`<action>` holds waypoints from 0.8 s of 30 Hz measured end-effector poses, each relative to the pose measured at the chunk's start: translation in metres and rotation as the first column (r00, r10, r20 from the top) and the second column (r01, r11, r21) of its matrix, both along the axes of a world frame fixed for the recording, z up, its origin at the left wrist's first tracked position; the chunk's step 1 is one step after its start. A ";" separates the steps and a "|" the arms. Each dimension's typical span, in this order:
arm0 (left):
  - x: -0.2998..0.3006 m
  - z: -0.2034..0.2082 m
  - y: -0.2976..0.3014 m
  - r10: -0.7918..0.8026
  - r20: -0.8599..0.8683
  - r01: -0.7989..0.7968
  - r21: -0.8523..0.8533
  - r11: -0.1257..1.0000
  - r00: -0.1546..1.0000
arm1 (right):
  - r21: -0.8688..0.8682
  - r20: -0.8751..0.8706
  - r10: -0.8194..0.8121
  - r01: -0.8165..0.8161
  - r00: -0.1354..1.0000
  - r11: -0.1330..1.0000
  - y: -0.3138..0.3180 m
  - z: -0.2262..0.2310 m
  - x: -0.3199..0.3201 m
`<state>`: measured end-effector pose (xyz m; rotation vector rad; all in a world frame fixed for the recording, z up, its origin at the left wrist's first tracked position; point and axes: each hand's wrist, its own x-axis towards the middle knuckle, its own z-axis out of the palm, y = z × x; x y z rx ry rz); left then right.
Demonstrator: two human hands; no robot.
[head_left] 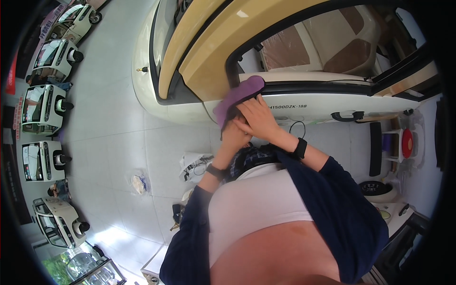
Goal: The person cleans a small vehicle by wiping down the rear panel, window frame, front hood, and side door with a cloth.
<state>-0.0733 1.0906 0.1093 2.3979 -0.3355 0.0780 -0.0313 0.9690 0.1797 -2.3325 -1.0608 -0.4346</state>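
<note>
A purple cloth (244, 92) with a dark edge is bunched up in front of me, beside the cream and tan vehicle (209, 61). My left hand (235, 135) is closed at the cloth's lower end; its fingers are partly hidden behind the other hand. Over it, my right hand (259, 118) grips the cloth's near edge, its fingers bent against the dark side. The cloth's upper end overlaps the front corner of the door window frame (308, 88). Each wrist wears a black band.
A black door handle (347, 116) is on the door at right. A white stool (418, 147) with a red round top stands beyond it. White plastic bags (194, 166) lie on the grey tiled floor (104, 142). Several small white vehicles (42, 109) line the left, with people near them.
</note>
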 end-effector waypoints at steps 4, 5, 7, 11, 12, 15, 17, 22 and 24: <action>0.019 0.050 -0.001 0.035 0.346 -0.025 -0.036 0.999 0.937 | 0.094 0.159 -0.070 0.055 0.985 0.994 0.006 0.031 0.010; 0.024 0.058 0.000 0.036 0.347 -0.027 -0.031 0.999 0.937 | 0.116 0.174 -0.091 0.071 0.981 0.991 0.010 0.035 0.016; 0.029 0.066 0.000 0.106 0.262 -0.112 0.006 0.994 0.959 | 0.135 0.223 -0.108 0.079 0.969 0.988 0.014 0.025 0.018; 0.027 0.056 -0.002 0.104 0.136 -0.101 -0.025 0.995 0.985 | 0.072 0.135 -0.128 0.119 0.983 0.990 0.014 0.009 0.014; 0.027 0.048 -0.001 0.105 0.142 -0.103 -0.022 0.994 0.984 | 0.071 0.112 -0.146 0.139 0.983 0.988 0.015 0.005 0.013; 0.025 0.032 -0.005 0.149 0.141 -0.148 -0.015 0.989 0.979 | 0.041 0.047 -0.148 0.146 0.988 0.988 0.011 -0.006 0.010; 0.023 0.035 -0.005 0.115 0.042 -0.116 0.011 0.993 0.992 | 0.047 0.068 -0.122 0.119 0.990 0.992 0.006 -0.004 0.011; 0.033 0.053 0.007 0.078 0.466 -0.154 0.127 0.980 0.882 | 0.064 0.236 -0.119 0.107 0.964 0.992 0.015 0.031 0.015; 0.043 0.075 0.007 0.119 0.574 -0.236 0.133 0.962 0.810 | 0.167 0.375 -0.130 0.070 0.918 0.983 0.022 0.046 0.020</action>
